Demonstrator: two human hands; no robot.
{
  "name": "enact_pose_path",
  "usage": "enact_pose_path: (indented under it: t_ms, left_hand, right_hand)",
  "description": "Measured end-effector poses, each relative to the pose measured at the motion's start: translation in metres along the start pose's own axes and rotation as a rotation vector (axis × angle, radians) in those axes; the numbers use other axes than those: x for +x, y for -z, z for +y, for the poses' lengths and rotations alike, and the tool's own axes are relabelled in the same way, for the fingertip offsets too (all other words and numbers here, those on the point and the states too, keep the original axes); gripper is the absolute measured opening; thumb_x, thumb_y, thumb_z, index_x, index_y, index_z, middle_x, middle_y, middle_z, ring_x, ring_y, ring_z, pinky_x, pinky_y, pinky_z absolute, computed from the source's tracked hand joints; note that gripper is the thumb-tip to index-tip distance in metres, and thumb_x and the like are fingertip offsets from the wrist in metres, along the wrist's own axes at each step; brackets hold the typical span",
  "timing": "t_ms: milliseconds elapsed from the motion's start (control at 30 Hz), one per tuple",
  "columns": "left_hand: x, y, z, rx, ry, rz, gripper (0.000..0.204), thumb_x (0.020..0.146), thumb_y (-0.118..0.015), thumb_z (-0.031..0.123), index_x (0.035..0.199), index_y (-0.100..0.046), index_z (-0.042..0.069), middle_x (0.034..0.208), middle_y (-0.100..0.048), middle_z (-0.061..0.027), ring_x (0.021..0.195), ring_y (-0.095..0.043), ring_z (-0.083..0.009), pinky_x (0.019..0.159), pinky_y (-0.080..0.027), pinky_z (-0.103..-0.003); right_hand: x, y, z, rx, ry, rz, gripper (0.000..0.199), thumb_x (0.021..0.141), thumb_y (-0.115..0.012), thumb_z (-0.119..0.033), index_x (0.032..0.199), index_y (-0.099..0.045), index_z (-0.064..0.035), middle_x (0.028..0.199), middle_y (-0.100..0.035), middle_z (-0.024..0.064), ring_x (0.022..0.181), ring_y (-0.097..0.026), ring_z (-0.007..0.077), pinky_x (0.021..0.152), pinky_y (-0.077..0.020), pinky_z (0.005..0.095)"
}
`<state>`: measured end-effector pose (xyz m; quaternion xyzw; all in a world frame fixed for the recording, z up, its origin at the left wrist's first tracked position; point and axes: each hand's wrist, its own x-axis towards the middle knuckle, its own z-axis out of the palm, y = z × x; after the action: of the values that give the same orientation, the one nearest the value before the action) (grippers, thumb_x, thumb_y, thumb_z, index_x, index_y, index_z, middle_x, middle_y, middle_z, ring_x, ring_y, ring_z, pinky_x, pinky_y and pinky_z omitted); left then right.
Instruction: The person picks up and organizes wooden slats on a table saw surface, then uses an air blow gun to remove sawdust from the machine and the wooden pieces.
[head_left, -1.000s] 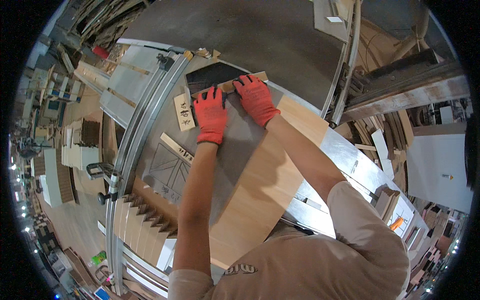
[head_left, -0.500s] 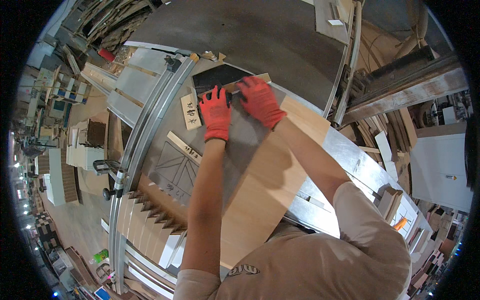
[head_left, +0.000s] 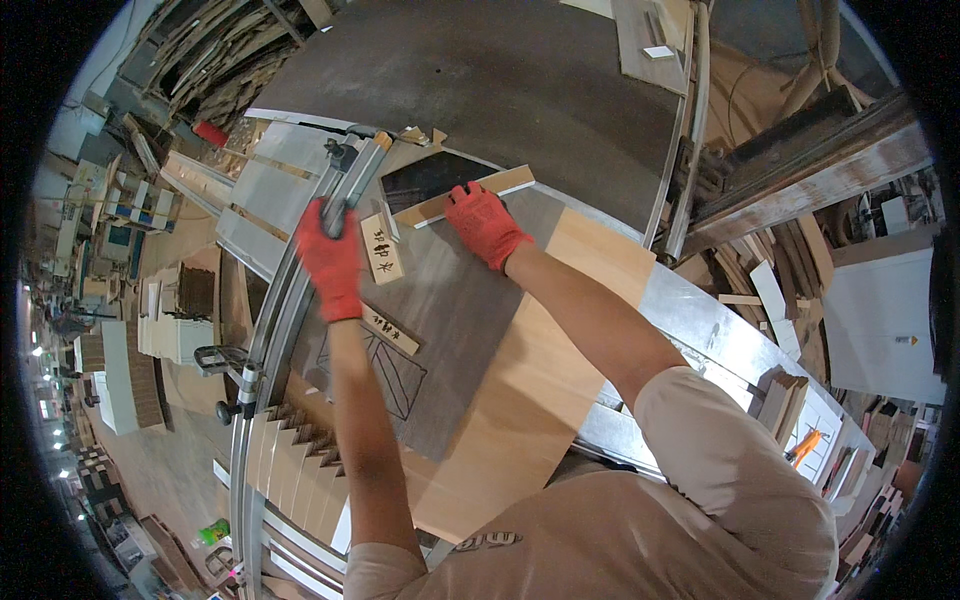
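Note:
Both my hands wear red gloves. My left hand (head_left: 330, 255) lies over the curved metal fence rail (head_left: 270, 340) at the left of the saw table, fingers wrapped on it. My right hand (head_left: 487, 222) presses on a narrow pale wood strip (head_left: 505, 183) at the far edge of a dark grey panel (head_left: 455, 320). The panel lies on a light wood board (head_left: 545, 390). A small wooden block with handwriting (head_left: 382, 262) sits between my hands, next to the rail.
A second small wood strip (head_left: 392, 332) lies on the panel near my left forearm. Stacked pale boards (head_left: 290, 470) stand at the lower left. A large dark table top (head_left: 520, 90) lies beyond. Offcuts pile up at the right (head_left: 770, 290).
My left hand has left the strip and moved left onto the metal rail. My right hand stays on the strip's end.

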<state>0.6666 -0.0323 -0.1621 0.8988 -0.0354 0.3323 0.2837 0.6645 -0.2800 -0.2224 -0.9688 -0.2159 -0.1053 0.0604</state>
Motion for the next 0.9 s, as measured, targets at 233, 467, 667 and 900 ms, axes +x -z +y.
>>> enact_pose_path:
  t_ms: [233, 467, 667, 900]
  left_hand:
    - [-0.006, 0.037, -0.128, 0.707, 0.401, -0.27, 0.073, 0.084, -0.056, 0.068, 0.13, -0.055, 0.01, 0.123, -0.062, -0.0137, 0.118, -0.055, -0.0356, 0.098, -0.04, -0.054]
    - [-0.006, 0.032, -0.124, 0.768, 0.362, -0.262, 0.07, 0.085, -0.053, 0.068, 0.124, -0.059, 0.01, 0.122, -0.063, -0.0129, 0.115, -0.058, -0.0341, 0.096, -0.041, -0.053]
    - [-0.007, 0.033, -0.127, 0.736, 0.371, -0.257, 0.069, 0.084, -0.055, 0.068, 0.122, -0.06, 0.011, 0.12, -0.064, -0.0132, 0.113, -0.058, -0.0341, 0.096, -0.041, -0.053]
    - [-0.012, 0.034, -0.12, 0.754, 0.328, -0.185, 0.067, 0.086, -0.054, 0.067, 0.12, -0.062, 0.01, 0.117, -0.065, -0.0141, 0.109, -0.06, -0.0348, 0.093, -0.043, -0.052]
  right_hand:
    - [0.008, 0.015, -0.011, -0.114, 0.003, -0.119, 0.028, 0.084, -0.058, -0.01, 0.11, -0.064, -0.0011, 0.107, -0.059, 0.0172, 0.101, -0.059, 0.0318, 0.078, -0.0543, 0.0418]
    - [0.013, 0.007, -0.012, -0.171, 0.001, -0.101, 0.025, 0.083, -0.059, -0.01, 0.105, -0.066, 0.0005, 0.103, -0.062, 0.0178, 0.096, -0.061, 0.0322, 0.075, -0.0555, 0.0396]
    - [0.015, -0.007, -0.01, -0.159, 0.011, -0.064, 0.025, 0.084, -0.058, -0.009, 0.106, -0.067, 0.0008, 0.103, -0.063, 0.018, 0.095, -0.06, 0.0324, 0.07, -0.0532, 0.0395]
    - [0.013, -0.001, -0.011, -0.199, 0.046, -0.098, 0.03, 0.086, -0.056, -0.011, 0.111, -0.065, 0.0042, 0.107, -0.064, 0.0176, 0.097, -0.06, 0.0326, 0.069, -0.0524, 0.0411]
